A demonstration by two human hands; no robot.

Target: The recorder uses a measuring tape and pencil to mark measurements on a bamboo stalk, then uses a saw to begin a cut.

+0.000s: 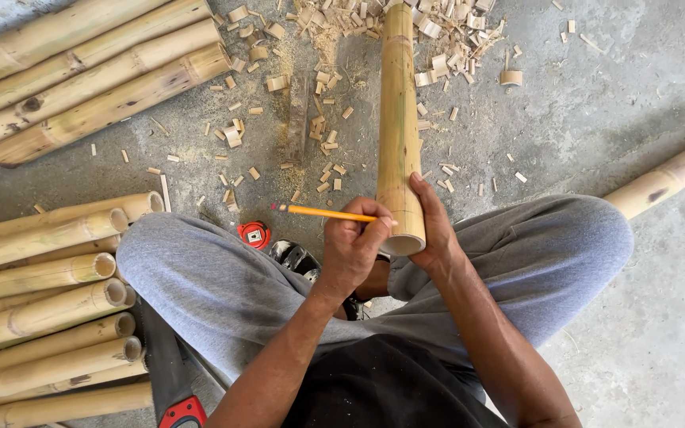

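Left hand (354, 250) fingers grip a yellow pencil (331, 213) against the bamboo pole (399, 119); right hand (435, 226) fingers clasp the pole's end.

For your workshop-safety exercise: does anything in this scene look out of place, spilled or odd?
Offcuts and sawdust lie scattered across the concrete floor around the bamboo pole. A saw lies on the floor close against the seated person's leg.

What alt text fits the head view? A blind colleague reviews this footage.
A seated person's left hand puts a yellow pencil to the near end of a bamboo pole steadied by the right hand. Stacked bamboo poles lie left, offcuts on the concrete floor.
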